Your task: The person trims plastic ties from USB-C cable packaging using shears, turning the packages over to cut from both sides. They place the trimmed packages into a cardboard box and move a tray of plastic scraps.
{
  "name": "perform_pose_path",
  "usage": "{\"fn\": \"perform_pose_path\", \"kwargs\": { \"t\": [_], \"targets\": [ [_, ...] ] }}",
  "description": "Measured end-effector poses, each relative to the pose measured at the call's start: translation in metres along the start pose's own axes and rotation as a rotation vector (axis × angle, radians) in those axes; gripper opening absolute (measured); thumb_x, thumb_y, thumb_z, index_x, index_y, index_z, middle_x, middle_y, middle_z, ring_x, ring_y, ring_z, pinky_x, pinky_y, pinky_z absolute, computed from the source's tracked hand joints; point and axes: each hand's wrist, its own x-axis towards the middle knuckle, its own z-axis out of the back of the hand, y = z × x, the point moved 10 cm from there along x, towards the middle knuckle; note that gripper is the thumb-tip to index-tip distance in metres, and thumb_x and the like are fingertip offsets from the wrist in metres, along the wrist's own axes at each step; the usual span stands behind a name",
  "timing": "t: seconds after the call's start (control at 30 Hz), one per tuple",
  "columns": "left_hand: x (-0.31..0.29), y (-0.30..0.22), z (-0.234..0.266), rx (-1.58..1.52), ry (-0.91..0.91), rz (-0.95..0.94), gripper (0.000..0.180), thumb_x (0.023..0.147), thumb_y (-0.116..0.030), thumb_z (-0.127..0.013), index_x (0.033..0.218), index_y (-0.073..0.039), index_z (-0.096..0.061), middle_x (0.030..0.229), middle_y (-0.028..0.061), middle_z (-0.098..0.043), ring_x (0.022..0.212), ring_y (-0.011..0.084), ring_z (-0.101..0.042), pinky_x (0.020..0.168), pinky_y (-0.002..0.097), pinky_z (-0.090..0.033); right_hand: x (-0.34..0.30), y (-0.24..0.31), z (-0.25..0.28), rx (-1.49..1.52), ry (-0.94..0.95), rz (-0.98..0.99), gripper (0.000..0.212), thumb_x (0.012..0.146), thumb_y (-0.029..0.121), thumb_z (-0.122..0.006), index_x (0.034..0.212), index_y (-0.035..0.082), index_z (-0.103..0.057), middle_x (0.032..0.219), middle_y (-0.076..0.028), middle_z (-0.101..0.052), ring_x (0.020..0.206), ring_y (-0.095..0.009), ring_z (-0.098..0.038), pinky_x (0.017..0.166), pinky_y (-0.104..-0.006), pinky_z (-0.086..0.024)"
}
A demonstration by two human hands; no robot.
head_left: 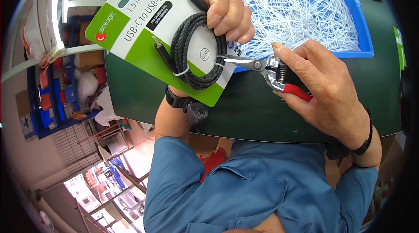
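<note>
1. left hand point(227, 12): raised over the surface, fingers and thumb clamped on the right edge of a packaging card, thumb pressing the coil of cable against it.
2. packaging card point(144, 28): white and green, printed, with a hanging slot at its top; held tilted, its upper end pointing to the upper left, its lower green corner over the dark surface.
3. cable point(198, 54): black braided, wound in an oval coil, lying on the face of the card; one plug shows at the top near the thumb, another points to the left of the coil; thin white ties point(182, 72) bind it to the card.
4. right hand point(325, 89): closed around the red handles of a pair of snips, forefinger stretched along the top.
5. snips point(262, 66): metal blades, spring between the handles; the tips point left and meet the white tie at the coil's right side.
6. tray point(364, 36): blue, behind both hands, filled with loose white cut ties point(297, 6).
7. surface point(244, 111): dark green, below the hands and card.
8. wristbands: black strap point(176, 100) on the left wrist, black band point(366, 139) on the right.
9. sleeves point(262, 185): blue shirt, lower frame.
</note>
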Motion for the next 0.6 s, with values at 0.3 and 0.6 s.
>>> {"fn": "perform_pose_path", "kwargs": {
  "t": [0.3,0.6],
  "targets": [
    [0.005,0.001,-0.003,0.078,0.153,0.040,0.062,0.113,-0.054,-0.018,0.083,-0.012,-0.053,0.075,0.0008,-0.047,0.072,0.0175,-0.046,0.075,0.0376,-0.046,-0.003,0.004,0.006,-0.121,-0.012,0.040,0.078,0.064,-0.009,-0.080,0.139,0.007,-0.061,0.092,-0.011,-0.056,0.076,-0.027,-0.060,0.065,-0.0374,-0.051],
    [-0.010,0.005,0.004,-0.133,-0.119,-0.203,0.050,0.113,-0.047,-0.027,0.086,-0.015,-0.054,0.081,-0.0005,-0.051,0.085,0.0186,-0.051,0.091,0.0377,-0.042,0.005,-0.009,0.002,0.041,-0.035,-0.052,0.069,0.069,-0.009,-0.079,0.134,0.003,-0.060,0.089,-0.012,-0.060,0.075,-0.024,-0.063,0.067,-0.0334,-0.054]
  ]
}}
